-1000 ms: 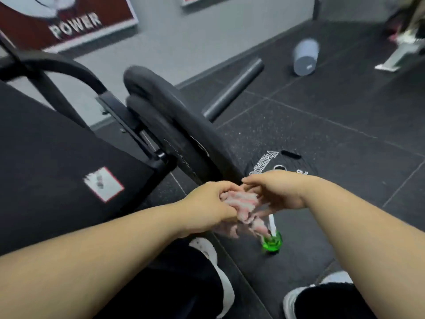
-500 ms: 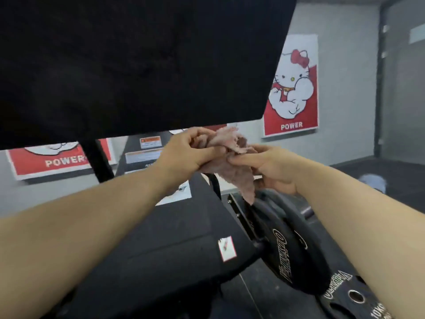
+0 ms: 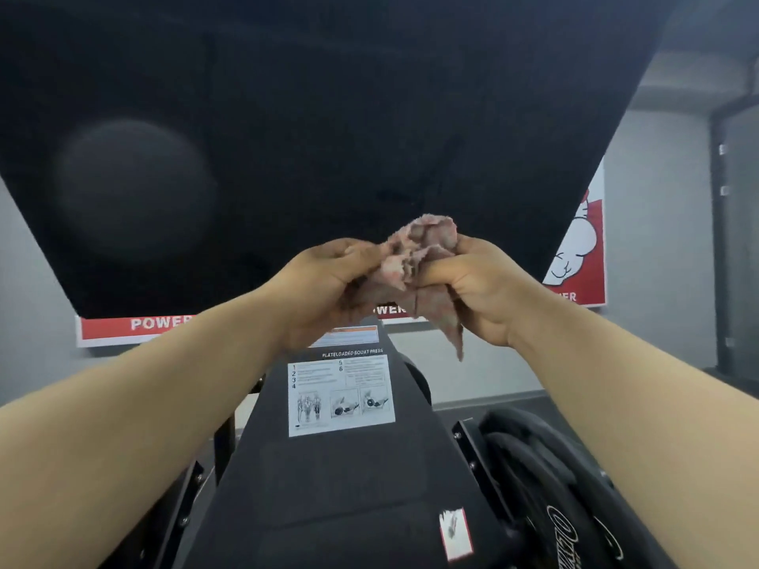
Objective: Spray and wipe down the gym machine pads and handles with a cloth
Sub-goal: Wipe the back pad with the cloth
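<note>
Cloth (image 3: pixel 415 256) gripped between left hand (image 3: pixel 324 287), right hand (image 3: pixel 482 291) fingers (image 3: pixel 437 276); apparently off pad (image 3: pixel 328 117).

Grey wall (image 3: pixel 657 260), red POWER poster (image 3: pixel 135 327)

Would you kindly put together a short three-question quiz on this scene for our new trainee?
1. True or false: the left hand and the right hand both grip the pink cloth.
2. The instruction label is headed: A) Leg Curl, B) Plate Loaded Squat Press, C) Chest Fly?
3. Fill in: the weight plates sit to the person's ____.
Key: 1 true; 2 B; 3 right.
</note>
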`<state>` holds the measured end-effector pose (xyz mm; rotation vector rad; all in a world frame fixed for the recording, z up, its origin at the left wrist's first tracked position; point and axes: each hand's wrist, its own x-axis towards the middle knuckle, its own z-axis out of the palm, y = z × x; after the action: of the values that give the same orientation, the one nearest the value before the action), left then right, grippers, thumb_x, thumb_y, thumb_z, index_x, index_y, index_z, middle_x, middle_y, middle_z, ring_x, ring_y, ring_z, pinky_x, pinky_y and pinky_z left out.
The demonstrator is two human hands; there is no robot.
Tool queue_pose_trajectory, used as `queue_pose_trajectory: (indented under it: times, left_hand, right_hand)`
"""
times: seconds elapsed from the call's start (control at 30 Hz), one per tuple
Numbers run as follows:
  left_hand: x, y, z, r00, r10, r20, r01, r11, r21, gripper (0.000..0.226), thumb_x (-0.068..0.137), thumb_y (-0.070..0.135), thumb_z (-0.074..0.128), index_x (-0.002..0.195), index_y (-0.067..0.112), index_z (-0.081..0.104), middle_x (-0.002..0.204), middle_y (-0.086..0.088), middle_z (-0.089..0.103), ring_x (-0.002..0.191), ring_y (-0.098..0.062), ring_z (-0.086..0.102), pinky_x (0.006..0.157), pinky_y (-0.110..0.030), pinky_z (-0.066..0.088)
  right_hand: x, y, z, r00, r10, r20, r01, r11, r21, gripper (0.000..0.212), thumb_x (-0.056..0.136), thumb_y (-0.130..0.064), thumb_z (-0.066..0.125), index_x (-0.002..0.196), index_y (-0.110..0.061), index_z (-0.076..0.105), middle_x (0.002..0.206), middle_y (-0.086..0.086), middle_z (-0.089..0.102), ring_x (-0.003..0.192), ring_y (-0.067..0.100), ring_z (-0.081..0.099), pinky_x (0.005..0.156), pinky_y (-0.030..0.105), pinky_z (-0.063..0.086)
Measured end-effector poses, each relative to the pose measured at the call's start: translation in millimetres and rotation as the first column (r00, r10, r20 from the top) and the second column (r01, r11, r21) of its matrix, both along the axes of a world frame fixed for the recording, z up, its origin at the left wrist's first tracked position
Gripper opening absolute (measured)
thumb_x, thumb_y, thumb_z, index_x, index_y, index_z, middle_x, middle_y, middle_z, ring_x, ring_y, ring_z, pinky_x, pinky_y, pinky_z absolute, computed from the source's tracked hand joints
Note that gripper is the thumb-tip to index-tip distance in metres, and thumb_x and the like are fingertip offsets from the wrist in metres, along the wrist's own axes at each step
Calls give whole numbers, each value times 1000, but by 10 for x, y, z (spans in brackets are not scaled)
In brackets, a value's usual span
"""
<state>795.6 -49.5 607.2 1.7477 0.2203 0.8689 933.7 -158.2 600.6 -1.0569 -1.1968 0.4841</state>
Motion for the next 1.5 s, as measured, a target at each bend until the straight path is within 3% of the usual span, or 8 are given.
queue_pose_trajectory:
  times: [0.13,0.27,0.73,1.07,1.17,1.27,1.4,1.5]
  left_hand:
    - [161,229,37,990,21,142,-20,1000,-14,19,95,-8,46,97,4,60,88,-14,67,79,-23,65,70,-30,60]
    - [360,319,13,978,163,132,-163,987,-13,34,86,-17,37,100,6,58,93,-20,60,79,-34,56,60,-34,44]
    - [88,71,-135,966,217,-139,-226,973,-51,44,83,46,73,103,6,70,114,-31,65,98,-45,65,93,-59,47]
    - [-66,38,-26,988,35,-151,-48,995,-88,29,94,25,58,115,6,65,106,-12,73,85,-22,72,67,-32,60]
    - [-6,22,-46,943,214,-255,-219,976,9,33,98,35,55,99,5,71,80,-12,73,57,-19,70,44,-24,52]
    - [56,-2,-36,926,279,-252,-271,960,70,33,92,37,65,99,7,75,89,-15,75,69,-24,73,53,-28,57]
    - [170,-81,13,936,292,-199,-287,956,53,27,88,31,70,95,4,71,68,-10,71,47,-14,67,42,-18,49]
    - [253,-75,44,934,296,-203,-300,954,8,31,86,33,72,99,4,72,74,-12,73,57,-20,70,47,-24,54]
  right_hand:
    - [304,221,28,988,138,-72,-139,990,-16,40,84,-12,67,120,4,62,112,27,67,99,34,66,99,51,49]
    - [506,468,23,989,149,23,-144,981,-129,19,90,-18,67,107,-9,68,85,9,72,73,20,69,69,37,56]
    - [252,414,4,992,89,-93,-101,987,-124,6,92,-8,64,92,-9,70,81,10,70,71,21,64,67,32,56]
    - [257,352,169,995,2,-100,-25,972,-234,22,96,-25,60,106,-7,68,113,18,71,96,31,69,94,50,53]
    - [421,302,202,999,39,-13,-41,971,-236,13,90,-4,60,86,-13,68,88,12,70,75,25,68,73,37,57]
    - [567,180,142,967,206,153,-138,920,-366,41,84,10,44,101,-18,69,90,8,70,76,22,68,66,34,56]
    - [615,126,-47,855,494,159,-349,774,-527,47,78,-28,67,123,-15,65,111,5,69,101,22,65,98,48,50]
    - [474,262,-210,905,339,256,-173,845,-507,38,78,-33,79,113,-22,67,96,-2,75,93,16,71,99,46,50]
